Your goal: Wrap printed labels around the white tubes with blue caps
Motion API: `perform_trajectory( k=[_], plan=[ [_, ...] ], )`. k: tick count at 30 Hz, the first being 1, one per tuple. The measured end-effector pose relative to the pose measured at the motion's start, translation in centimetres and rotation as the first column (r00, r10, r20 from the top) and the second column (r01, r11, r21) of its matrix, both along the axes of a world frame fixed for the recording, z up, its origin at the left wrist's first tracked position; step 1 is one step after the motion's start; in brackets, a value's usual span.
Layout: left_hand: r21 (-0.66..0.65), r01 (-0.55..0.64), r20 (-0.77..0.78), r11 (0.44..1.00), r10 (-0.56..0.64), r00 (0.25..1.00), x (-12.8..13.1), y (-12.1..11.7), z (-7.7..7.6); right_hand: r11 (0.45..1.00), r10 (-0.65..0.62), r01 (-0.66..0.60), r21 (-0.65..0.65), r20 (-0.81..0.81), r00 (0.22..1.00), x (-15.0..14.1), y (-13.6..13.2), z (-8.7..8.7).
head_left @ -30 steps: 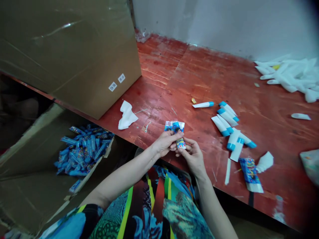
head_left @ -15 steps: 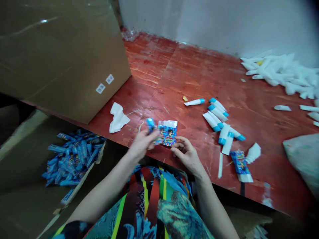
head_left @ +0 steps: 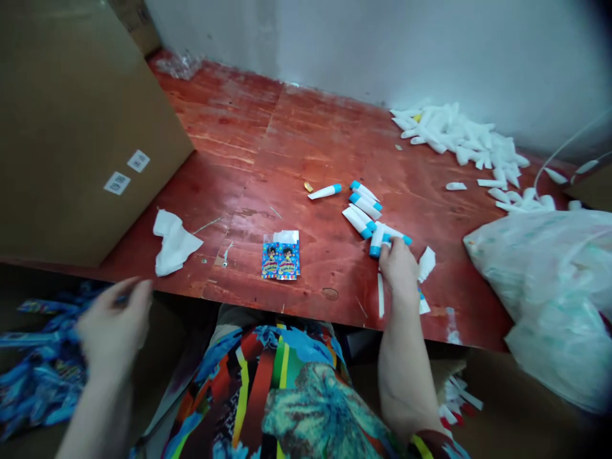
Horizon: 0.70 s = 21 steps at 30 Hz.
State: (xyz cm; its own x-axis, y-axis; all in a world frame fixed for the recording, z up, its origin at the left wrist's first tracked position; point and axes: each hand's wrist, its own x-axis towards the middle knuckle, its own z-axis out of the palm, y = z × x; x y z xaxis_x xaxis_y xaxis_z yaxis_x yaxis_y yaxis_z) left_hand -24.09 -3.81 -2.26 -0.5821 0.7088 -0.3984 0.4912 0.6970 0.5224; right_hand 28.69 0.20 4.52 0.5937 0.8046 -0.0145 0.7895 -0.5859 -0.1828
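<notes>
My left hand [head_left: 115, 325], blurred by motion, is over the carton of blue packets [head_left: 43, 363] at the left, with its fingers loosely bent and a gap by the thumb; nothing shows in it. At the right, my right hand [head_left: 400, 268] reaches down to a cluster of small white tubes with blue caps [head_left: 366, 206]. Its fingertips are closed on one white tube [head_left: 377, 241], which they partly cover. Between the hands, two overlapping blue printed sachets [head_left: 280, 257] lie flat near the table's front edge.
A large cardboard box [head_left: 90, 127] stands at the left on the red table [head_left: 229, 159]. Crumpled white paper [head_left: 172, 242] lies near it. White tubes [head_left: 459, 134] are heaped along the wall. A filled plastic bag [head_left: 549, 280] sits at the right edge. White scraps [head_left: 427, 262] lie beside my right hand.
My left hand has moved left from the sachets to above the carton, and the blue packet it held is gone from it. My right hand has moved right to the tubes. The view has shifted right.
</notes>
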Motion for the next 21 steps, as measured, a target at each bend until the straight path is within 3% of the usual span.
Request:
perform_trajectory(
  k=[1, 3, 6, 8, 12, 16, 18, 21],
  plan=[
    [0.104, -0.020, 0.106, 0.994, 0.009, 0.994, 2.2, 0.9, -0.2, 1.000, 0.021, -0.021, -0.015, 0.021, 1.000, -0.5, 0.1, -0.7],
    [0.260, 0.067, 0.298, 0.963, -0.146, 0.943, 6.7, 2.7, -0.6, 0.995, 0.094, -0.093, -0.035, 0.050, 0.994, -1.4, 0.2, -1.9],
    [0.368, 0.282, 0.293, 0.886, -0.398, 0.869, 12.1, 4.8, -0.5, 0.981, 0.193, -0.194, -0.006, 0.099, 0.976, -1.4, 1.3, -2.3],
    [0.331, 0.404, 0.230, 0.853, -0.488, 0.842, 14.3, 5.5, 0.0, 0.979, 0.190, -0.198, 0.045, 0.138, 0.972, -0.6, 3.2, -1.8],
    [0.114, 0.549, 0.105, 0.828, -0.560, 0.822, 16.1, 6.5, 1.2, 0.989, 0.147, -0.150, 0.013, 0.135, 0.980, 1.0, 9.8, -0.5],
    [0.028, 0.603, 0.059, 0.797, -0.604, 0.795, 16.7, 7.4, 1.9, 0.980, 0.189, -0.185, -0.069, 0.069, 0.979, 0.4, 15.8, -1.1],
    [0.033, 0.601, 0.063, 0.799, -0.602, 0.796, 16.8, 7.6, 2.0, 0.969, 0.230, -0.226, -0.098, 0.036, 0.972, -0.7, 16.9, -2.0],
    [0.029, 0.586, 0.098, 0.810, -0.585, 0.805, 16.8, 7.6, 2.3, 0.950, 0.291, -0.288, -0.117, 0.001, 0.957, -2.6, 15.6, -3.5]
  ],
)
